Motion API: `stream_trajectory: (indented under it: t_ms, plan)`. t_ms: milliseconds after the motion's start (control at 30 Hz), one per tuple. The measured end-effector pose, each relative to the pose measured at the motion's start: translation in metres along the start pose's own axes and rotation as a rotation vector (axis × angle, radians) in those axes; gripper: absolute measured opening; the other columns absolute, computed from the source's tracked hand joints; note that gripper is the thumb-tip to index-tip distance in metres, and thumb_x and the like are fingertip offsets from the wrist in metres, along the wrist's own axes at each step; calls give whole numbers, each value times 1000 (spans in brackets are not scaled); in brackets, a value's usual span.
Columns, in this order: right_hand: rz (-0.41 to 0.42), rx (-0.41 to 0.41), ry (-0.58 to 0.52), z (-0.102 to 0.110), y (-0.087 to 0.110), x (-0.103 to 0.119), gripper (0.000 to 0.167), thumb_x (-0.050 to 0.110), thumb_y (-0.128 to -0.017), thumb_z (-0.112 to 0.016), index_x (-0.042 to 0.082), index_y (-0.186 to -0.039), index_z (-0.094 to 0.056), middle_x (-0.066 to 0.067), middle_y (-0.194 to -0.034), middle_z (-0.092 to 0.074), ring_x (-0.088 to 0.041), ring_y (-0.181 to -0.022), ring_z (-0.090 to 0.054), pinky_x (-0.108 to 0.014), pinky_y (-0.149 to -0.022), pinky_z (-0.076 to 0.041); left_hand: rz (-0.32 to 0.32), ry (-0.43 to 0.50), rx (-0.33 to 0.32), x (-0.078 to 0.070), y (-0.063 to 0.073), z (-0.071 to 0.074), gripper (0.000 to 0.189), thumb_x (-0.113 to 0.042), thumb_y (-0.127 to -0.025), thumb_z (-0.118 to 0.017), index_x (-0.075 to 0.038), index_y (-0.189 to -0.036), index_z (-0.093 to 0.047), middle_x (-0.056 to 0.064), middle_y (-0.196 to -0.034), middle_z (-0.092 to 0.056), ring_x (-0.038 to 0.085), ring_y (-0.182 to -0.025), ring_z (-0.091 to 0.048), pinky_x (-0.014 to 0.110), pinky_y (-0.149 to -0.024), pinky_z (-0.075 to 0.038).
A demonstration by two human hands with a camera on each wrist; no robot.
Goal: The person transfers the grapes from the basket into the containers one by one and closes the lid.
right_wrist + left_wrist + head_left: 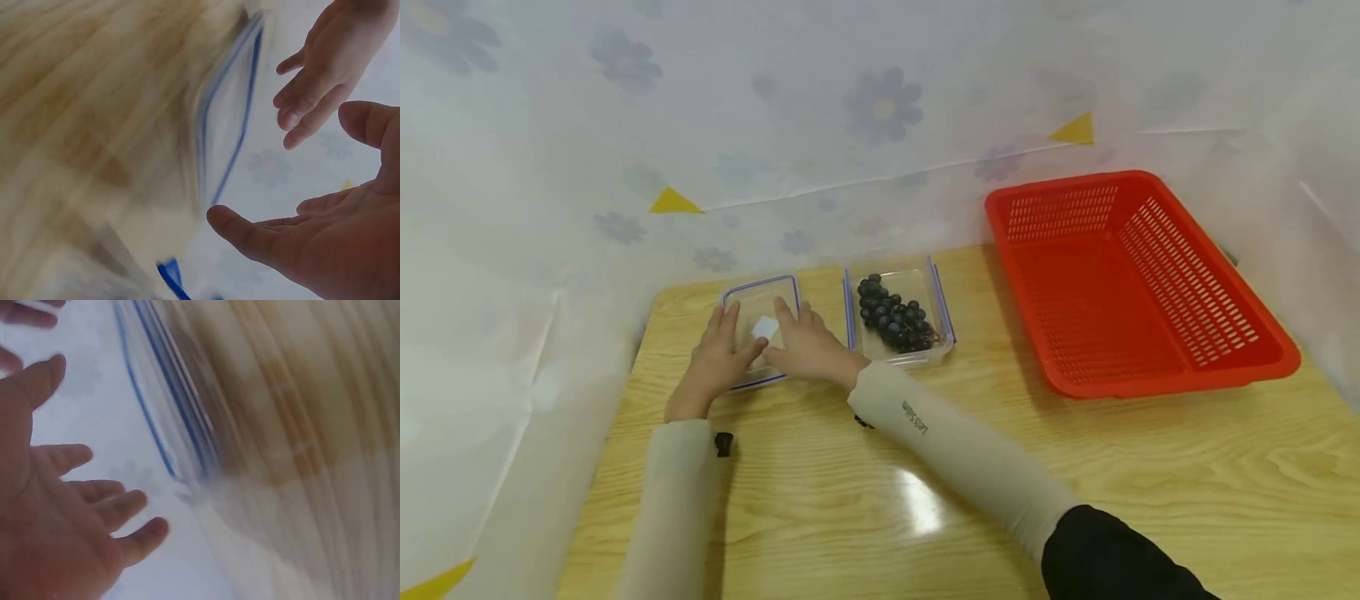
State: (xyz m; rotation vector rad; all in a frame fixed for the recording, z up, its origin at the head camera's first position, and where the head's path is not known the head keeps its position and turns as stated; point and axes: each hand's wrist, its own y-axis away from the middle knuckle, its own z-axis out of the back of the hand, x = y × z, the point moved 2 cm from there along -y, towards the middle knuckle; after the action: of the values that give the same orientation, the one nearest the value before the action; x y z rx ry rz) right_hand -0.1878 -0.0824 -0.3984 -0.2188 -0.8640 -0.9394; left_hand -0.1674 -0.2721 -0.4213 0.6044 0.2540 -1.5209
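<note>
A flat, clear rectangular piece with a blue edge (762,289), which looks like a box lid, lies on the table's left side with a white label (765,327) on it. Both hands are over it with fingers spread. My left hand (713,360) is above its left part, while my right hand (812,346) is over its right part. The wrist views show a gap between the fingers and the blue-edged lid (153,394), and nothing in either palm. Right of it, a clear plastic box (941,304) holds a bunch of dark grapes (891,317).
A large red plastic basket (1097,275) stands at the right on the wood-grain table (820,500). Flower-patterned white sheeting (820,108) rises behind the table and along its sides, with yellow triangles (675,202) on it.
</note>
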Motion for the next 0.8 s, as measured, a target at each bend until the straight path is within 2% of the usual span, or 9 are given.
stream_trajectory:
  t_ms: [167, 300, 467, 667, 800]
  plan:
    - [-97, 12, -53, -17, -19, -5, 84, 44, -105, -51, 16, -164, 1, -26, -165, 4, -39, -152, 1, -57, -118, -20, 82, -10, 105, 17, -6, -2, 98, -60, -103, -43, -4, -159, 15, 35, -158, 21, 55, -145, 8, 79, -105, -6]
    - [-155, 7, -41, -22, -31, -7, 84, 47, -104, -52, 17, -164, -1, -25, -165, 1, -39, -152, 0, -56, -118, -18, 123, 4, 135, 23, -9, -4, 103, -63, -101, -42, -2, -157, 19, 37, -157, 20, 59, -143, 7, 79, -106, -6]
    - [-171, -24, 7, -18, -39, -9, 80, 43, -103, -54, 20, -165, -9, -24, -164, -13, -41, -150, -15, -55, -116, -28, 123, 63, 97, 19, -10, -4, 102, -60, -102, -45, -2, -157, 19, 35, -160, 14, 58, -144, 2, 74, -111, -8]
    - [-183, -75, -97, -14, -36, -8, 72, 33, -102, -56, 21, -163, -20, -15, -162, -29, -39, -146, -26, -57, -113, -31, 99, 214, 63, 16, -6, -2, 98, -51, -104, -49, -7, -158, 19, 32, -162, 13, 54, -147, 4, 70, -113, -7]
    - [-191, -136, -131, -10, -34, -5, 68, 32, -100, -58, 24, -161, -29, -11, -156, -38, -36, -141, -35, -56, -108, -35, 80, 274, 4, 15, 0, 1, 95, -49, -104, -49, -10, -159, 18, 29, -163, 12, 51, -148, 4, 70, -113, -8]
